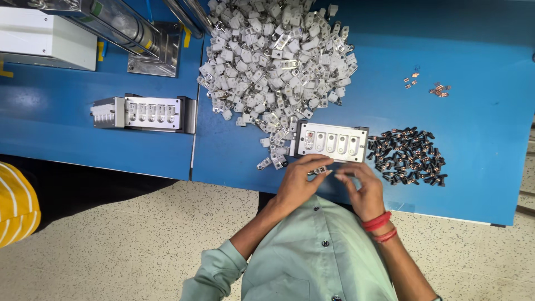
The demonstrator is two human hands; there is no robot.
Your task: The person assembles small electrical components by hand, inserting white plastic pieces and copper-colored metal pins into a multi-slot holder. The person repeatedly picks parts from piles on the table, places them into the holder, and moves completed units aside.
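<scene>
One small part: a small metal-and-white piece (pixel 320 169) is pinched between the fingertips of both hands, just off the near edge of the blue table (pixel 479 139), at 6 o'clock from the slotted fixture.
Left hand (pixel 296 184): closed on the small piece from its 9 o'clock side, fingers curled inward.
Right hand (pixel 361 187): brought against the same piece from 3 o'clock, fingertips meeting those of the left; red bands are worn at the wrist.
Slotted fixture (pixel 331 142): a pale metal block with a row of oval slots, laid flat at 12 o'clock from the hands; one slot at its left end is seen filled.
White-and-metal pile (pixel 278 56): a large heap spread at 11 o'clock from the fixture, its loose edge touching the fixture's left end.
Black parts (pixel 409 156): a smaller heap just beside the fixture at 3 o'clock.
Copper bits (pixel 429 85): a few scattered at 1 o'clock, well apart.
Second fixture (pixel 145 113): placed at 9 o'clock, well apart.
</scene>
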